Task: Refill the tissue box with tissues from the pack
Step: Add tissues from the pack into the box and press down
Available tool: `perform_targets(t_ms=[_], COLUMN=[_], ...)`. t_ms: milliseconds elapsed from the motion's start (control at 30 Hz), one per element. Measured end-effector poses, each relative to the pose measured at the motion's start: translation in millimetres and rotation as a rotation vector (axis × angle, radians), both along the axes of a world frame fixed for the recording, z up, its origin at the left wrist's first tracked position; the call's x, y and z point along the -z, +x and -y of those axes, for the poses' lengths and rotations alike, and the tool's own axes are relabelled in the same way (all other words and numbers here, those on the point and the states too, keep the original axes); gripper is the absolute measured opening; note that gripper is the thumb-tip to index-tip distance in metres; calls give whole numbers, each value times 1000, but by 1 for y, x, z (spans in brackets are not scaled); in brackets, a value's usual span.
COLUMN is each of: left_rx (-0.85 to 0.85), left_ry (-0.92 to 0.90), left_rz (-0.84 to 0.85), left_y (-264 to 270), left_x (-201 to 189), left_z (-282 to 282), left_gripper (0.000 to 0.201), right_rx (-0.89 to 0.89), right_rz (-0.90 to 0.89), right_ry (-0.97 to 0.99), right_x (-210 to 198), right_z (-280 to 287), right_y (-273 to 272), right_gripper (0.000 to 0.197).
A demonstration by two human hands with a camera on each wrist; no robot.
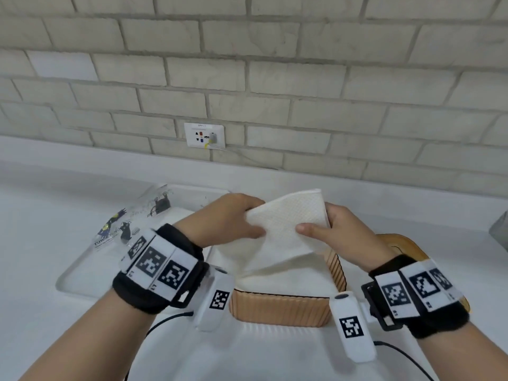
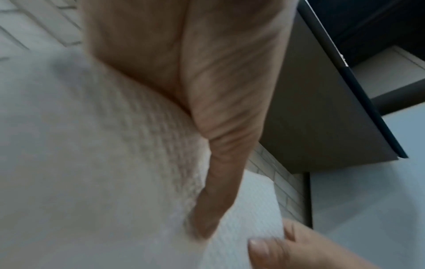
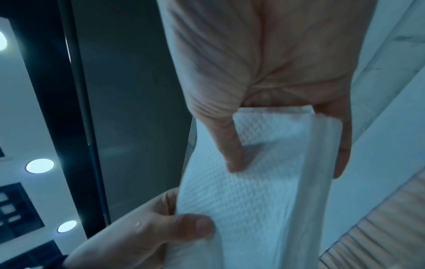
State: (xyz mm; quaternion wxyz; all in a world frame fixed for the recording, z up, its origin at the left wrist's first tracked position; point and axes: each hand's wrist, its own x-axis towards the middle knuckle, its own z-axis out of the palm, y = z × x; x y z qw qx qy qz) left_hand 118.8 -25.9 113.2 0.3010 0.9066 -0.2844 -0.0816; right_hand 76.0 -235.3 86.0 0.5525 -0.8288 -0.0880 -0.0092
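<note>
A ribbed tan tissue box (image 1: 280, 309) stands open in front of me with a white stack of tissues (image 1: 288, 281) inside. Above it, both hands hold the top tissue sheet (image 1: 286, 226), which rises from the stack. My left hand (image 1: 257, 217) pinches its left edge between thumb and fingers. My right hand (image 1: 316, 221) pinches its right edge. The left wrist view shows the left thumb (image 2: 207, 200) lying on the embossed sheet (image 2: 92, 163). In the right wrist view the right hand (image 3: 287, 163) clamps folded layers of the sheet (image 3: 241, 200). The empty printed plastic pack (image 1: 137, 218) lies to the left.
The box's wooden lid (image 1: 404, 243) lies behind my right wrist. A clear tray (image 1: 82, 273) under the pack sits at the left on the white counter. A brick wall with a socket (image 1: 204, 134) runs along the back. A grey object (image 1: 500, 232) shows at the right edge.
</note>
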Motion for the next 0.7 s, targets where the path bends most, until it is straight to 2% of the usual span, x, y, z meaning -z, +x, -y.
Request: perform_targets(t_ms=[33, 100, 167, 267, 333, 400, 467, 533, 700], left_rx=[-18, -81, -161, -186, -194, -193, -217, -260, -289], left_ry=[-57, -239, -461, -768, -899, -920, -879, -837, -721], left_rz=[-3, -65, -155, -364, -444, -414, -341, -274, -42], left_y=[4, 12, 12, 7, 5, 1, -6, -11, -20], left_x=[2, 12, 26, 49, 61, 66, 69, 77, 85], left_z=[-3, -15, -23, -26, -25, -23, -18, -13, 4], left_gripper=[12, 17, 36, 65, 71, 65, 46, 35, 25], right_rx=[14, 47, 78, 115, 124, 127, 151, 196, 283], right_rz=[6, 7, 5, 6, 9, 2, -16, -36, -40], right_ry=[15, 73, 143, 237, 289, 301, 274, 226, 210], right_x=[3, 9, 14, 17, 18, 20, 26, 34, 47], right_z=[1, 3, 5, 5, 3, 1, 1, 2, -3], right_y=[0, 0, 0, -2, -4, -5, -6, -7, -7], right_gripper=[26, 24, 23, 31, 37, 40, 40, 29, 25])
